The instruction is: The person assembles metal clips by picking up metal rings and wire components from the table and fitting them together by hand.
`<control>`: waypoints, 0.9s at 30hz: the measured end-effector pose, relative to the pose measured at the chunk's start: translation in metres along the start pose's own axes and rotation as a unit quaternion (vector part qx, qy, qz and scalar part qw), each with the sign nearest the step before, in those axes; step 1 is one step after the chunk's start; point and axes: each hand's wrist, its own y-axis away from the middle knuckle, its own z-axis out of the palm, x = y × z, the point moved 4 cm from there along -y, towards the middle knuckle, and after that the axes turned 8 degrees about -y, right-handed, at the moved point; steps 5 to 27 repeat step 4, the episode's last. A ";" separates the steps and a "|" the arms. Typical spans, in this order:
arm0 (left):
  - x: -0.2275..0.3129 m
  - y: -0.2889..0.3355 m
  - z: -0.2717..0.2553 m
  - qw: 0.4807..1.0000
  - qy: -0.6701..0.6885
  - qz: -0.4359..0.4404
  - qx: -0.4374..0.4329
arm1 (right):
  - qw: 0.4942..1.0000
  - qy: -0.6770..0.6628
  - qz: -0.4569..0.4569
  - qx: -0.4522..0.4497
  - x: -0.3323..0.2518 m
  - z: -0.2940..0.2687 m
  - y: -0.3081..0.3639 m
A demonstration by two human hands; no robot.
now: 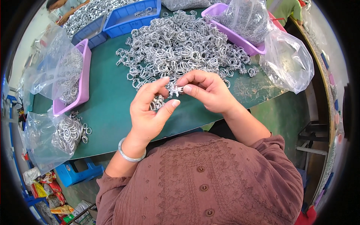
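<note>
My left hand point(147, 108) is curled, palm up, around a small cluster of silvery metal ring castings point(157, 102). The thumb and fingers of my right hand point(206, 90) pinch a small silvery metal piece point(174, 90) between the two hands. The left fingertips come close to that piece; whether they touch it I cannot tell. Just beyond both hands rises a big heap of loose metal ring castings point(180, 45), many of them oval loops with rough edges.
Pink baskets point(88, 63) with bagged rings flank the green table point(105, 93). Blue trays point(112, 23) stand at the back. Plastic bags lie at the left edge point(45, 138) and the right point(288, 62). A blue stool point(80, 172) stands at lower left; other people are at the far side.
</note>
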 end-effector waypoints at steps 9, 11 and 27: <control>0.000 -0.003 0.002 0.997 -0.038 0.042 -0.054 | 0.997 0.008 0.074 -0.026 0.003 0.003 0.002; 0.000 -0.003 0.002 0.997 -0.038 0.042 -0.054 | 0.997 0.008 0.074 -0.026 0.003 0.003 0.002; 0.000 -0.003 0.002 0.997 -0.038 0.042 -0.054 | 0.997 0.008 0.074 -0.026 0.003 0.003 0.002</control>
